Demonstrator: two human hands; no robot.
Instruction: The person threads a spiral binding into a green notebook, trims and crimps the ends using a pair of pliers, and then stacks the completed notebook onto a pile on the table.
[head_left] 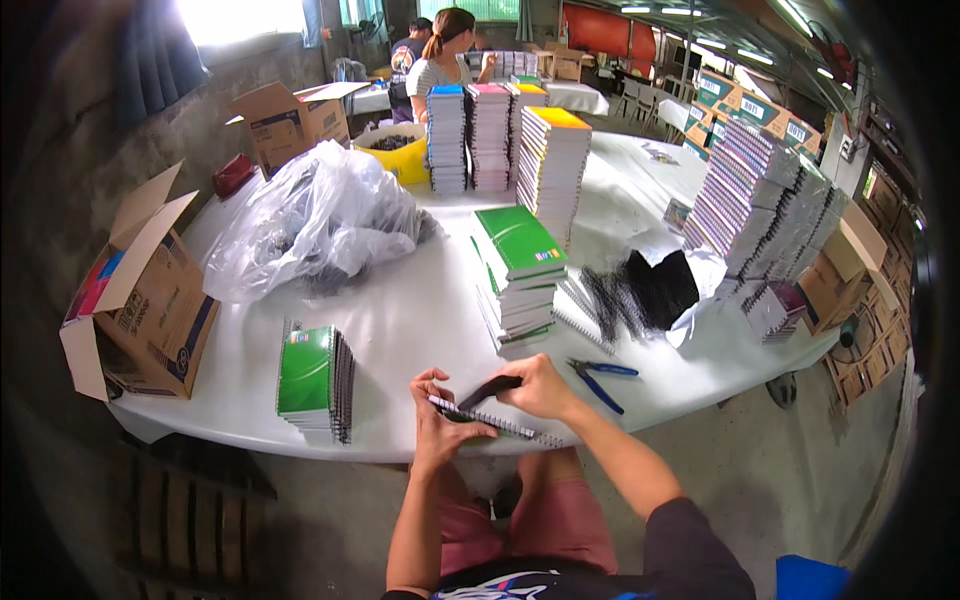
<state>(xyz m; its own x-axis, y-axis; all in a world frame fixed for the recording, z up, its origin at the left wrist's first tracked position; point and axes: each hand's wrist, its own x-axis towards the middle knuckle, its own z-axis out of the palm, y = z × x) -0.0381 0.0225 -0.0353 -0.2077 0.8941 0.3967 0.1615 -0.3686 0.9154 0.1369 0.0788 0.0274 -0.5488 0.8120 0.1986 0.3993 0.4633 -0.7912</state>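
Note:
At the table's near edge, my left hand (436,428) is closed on a spiral notebook (482,418), held with its coil side up. A loose end of the coil sticks out past the notebook's right end. My right hand (542,388) grips a black hand tool (490,391) whose tip meets the coil near my left fingers; its exact kind is hidden by the hand. Blue-handled cutters (603,382) lie to the right of that hand. Left of my hands is a short pile of green notebooks (306,372). Straight ahead rises a taller green-covered stack (518,245).
Loose black coils (605,300) lie right of the green stack, near tall spiral-notebook stacks (745,200). A clear plastic bag (320,215) and an open carton (160,310) stand left. Behind are a yellow tub (405,165), yellow-topped notebooks (552,170) and two people (450,65).

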